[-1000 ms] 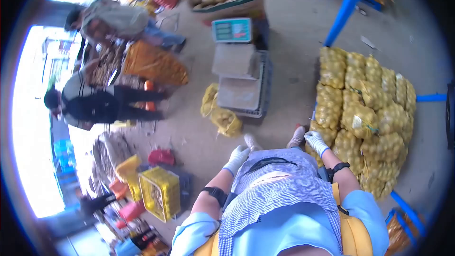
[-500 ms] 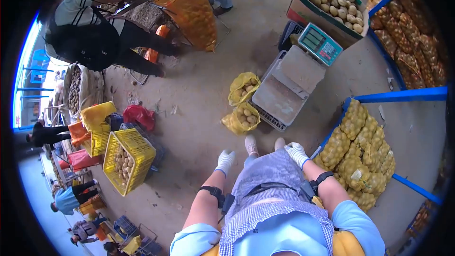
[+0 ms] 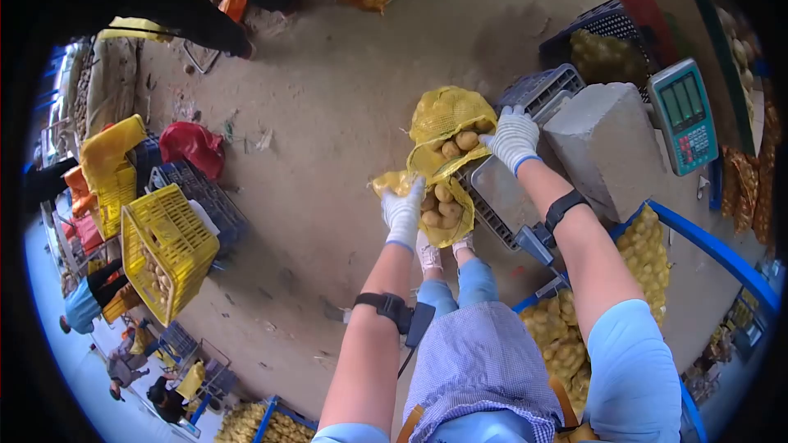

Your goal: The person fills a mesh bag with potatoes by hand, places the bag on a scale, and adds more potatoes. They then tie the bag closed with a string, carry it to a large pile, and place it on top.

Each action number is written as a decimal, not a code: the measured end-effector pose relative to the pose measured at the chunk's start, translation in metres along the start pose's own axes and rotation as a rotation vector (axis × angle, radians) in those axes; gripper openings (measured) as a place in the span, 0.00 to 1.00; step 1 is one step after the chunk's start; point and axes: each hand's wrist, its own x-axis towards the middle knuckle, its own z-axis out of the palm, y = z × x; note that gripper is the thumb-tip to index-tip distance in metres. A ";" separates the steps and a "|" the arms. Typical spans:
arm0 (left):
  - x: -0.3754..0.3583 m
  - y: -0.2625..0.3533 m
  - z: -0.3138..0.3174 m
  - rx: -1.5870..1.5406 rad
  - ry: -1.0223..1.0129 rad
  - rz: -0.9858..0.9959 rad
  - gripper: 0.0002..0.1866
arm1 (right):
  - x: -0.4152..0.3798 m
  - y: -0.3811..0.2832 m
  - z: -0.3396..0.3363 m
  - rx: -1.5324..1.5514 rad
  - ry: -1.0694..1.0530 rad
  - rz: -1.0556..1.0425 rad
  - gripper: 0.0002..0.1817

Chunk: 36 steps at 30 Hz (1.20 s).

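Note:
Two open yellow mesh bags of potatoes stand side by side on the floor. My left hand [image 3: 402, 212], in a white knitted glove, is at the left rim of the nearer mesh bag [image 3: 456, 230], thumb and fingers apart around the bunched mesh. At the right edge of the farther mesh bag [image 3: 443, 113] is my right hand [image 3: 515, 139], gloved too, its thumb towards the rim and its fingers spread away from the thumb. Potatoes [image 3: 466, 140] show in the mouths of both bags. Neither hand is visibly closed on the mesh.
Right of the bags is a platform scale with a green display [image 3: 683, 115] and a grey block [image 3: 606, 139]. Filled mesh sacks [image 3: 550, 324] lie behind a blue rail [image 3: 714, 250]. Yellow crates [image 3: 176, 234] stand at left. Another person's dark legs [image 3: 205, 0] are at upper left.
I have bent forward, and the view has come closer to the bags. Both hands have moved from beside my apron out to the two mesh bags.

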 end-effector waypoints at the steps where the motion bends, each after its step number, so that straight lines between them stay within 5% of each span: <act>1: -0.001 0.020 0.001 0.120 0.056 -0.019 0.44 | 0.010 -0.001 0.004 -0.101 -0.030 -0.039 0.35; 7: 0.020 0.044 -0.001 0.429 -0.285 0.183 0.28 | 0.060 0.014 0.042 -0.106 -0.189 -0.107 0.15; 8: 0.028 0.026 0.012 0.298 -0.206 0.339 0.24 | 0.070 0.020 0.051 0.023 -0.195 -0.126 0.17; 11: 0.023 0.034 0.006 0.076 -0.175 0.381 0.23 | 0.073 0.025 0.036 0.512 -0.228 -0.056 0.22; 14: 0.040 0.041 -0.016 -0.305 -0.153 0.328 0.22 | 0.052 0.002 0.005 1.119 -0.350 0.121 0.13; 18: -0.019 0.071 -0.110 -0.785 -0.322 0.289 0.14 | -0.021 -0.001 -0.066 1.595 -0.359 0.009 0.11; 22: -0.131 0.087 -0.203 -0.786 -0.384 0.400 0.16 | -0.140 0.036 -0.148 1.644 -0.328 -0.167 0.16; 27: -0.220 0.113 -0.266 -0.773 -0.458 0.491 0.18 | -0.252 0.088 -0.193 1.861 -0.424 -0.132 0.20; 29: -0.246 0.134 -0.280 -0.962 -0.501 0.483 0.15 | -0.281 0.098 -0.206 1.901 -0.341 -0.145 0.19; 36: -0.302 0.187 -0.261 -0.777 -0.600 0.495 0.16 | -0.363 0.136 -0.222 1.916 -0.319 -0.132 0.16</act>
